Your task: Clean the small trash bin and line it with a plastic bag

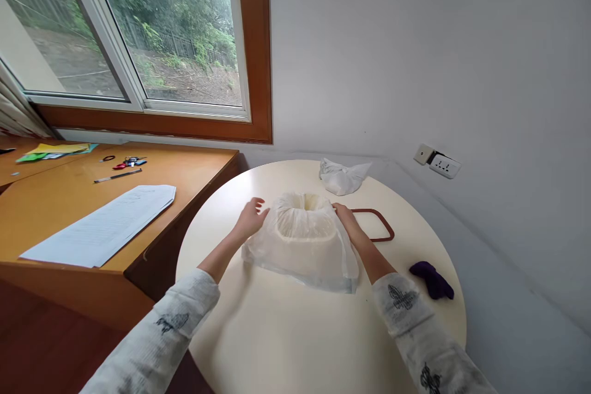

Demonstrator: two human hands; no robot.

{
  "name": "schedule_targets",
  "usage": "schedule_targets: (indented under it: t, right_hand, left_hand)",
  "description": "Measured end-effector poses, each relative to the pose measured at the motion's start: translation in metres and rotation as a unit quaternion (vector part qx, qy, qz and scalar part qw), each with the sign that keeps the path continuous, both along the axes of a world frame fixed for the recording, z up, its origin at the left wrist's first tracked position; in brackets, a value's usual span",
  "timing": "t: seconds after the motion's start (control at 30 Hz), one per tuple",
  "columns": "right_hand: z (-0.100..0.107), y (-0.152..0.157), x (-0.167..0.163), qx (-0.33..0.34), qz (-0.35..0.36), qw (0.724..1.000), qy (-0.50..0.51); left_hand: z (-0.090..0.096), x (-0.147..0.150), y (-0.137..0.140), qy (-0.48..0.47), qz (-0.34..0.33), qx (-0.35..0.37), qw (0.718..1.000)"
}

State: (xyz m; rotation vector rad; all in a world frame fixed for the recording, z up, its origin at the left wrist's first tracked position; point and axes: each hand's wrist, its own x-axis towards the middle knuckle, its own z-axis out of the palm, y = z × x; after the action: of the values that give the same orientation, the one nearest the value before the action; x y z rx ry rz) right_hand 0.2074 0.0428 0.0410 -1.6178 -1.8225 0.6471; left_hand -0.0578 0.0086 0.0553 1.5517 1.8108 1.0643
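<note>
A translucent white plastic bag (305,265) is draped over a pale container (308,235) in the middle of the round table. The bag's upper part tucks down into the container's opening, and its loose skirt spreads around the outside. At the left side, my left hand (250,219) has its fingers apart, with the thumb side by the bag. My right hand (346,220) is closed at the bag's right upper edge, its fingertips partly hidden. Just right of that hand lies a brown rounded frame (385,221), flat on the table.
A knotted white plastic bag (342,178) sits at the back of the round table (286,332); a dark purple cloth item (433,279) lies at the right. The wooden desk (203,178) at left bears papers (106,225), a pen (117,176) and keys (132,162).
</note>
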Motion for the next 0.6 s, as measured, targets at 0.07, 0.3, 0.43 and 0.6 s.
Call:
schedule_targets:
  t: [0.07,0.3,0.43,0.6]
  right_hand:
    - [0.011,-0.004,0.002,0.04,-0.015,0.999,0.027]
    - [0.07,-0.063,0.006,0.174,0.171,0.969,0.048]
    - [0.076,-0.093,0.007,0.2,0.255,0.945,-0.048]
    - [0.053,-0.101,0.002,0.322,0.213,0.922,-0.01]
  left_hand:
    - [0.017,-0.002,-0.012,0.015,0.003,0.065,0.998]
    - [0.076,0.014,-0.082,0.218,-0.277,0.18,0.918]
    - [0.07,0.02,-0.094,0.273,-0.325,0.207,0.882]
    - [0.045,0.022,-0.093,0.239,-0.31,0.338,0.856]
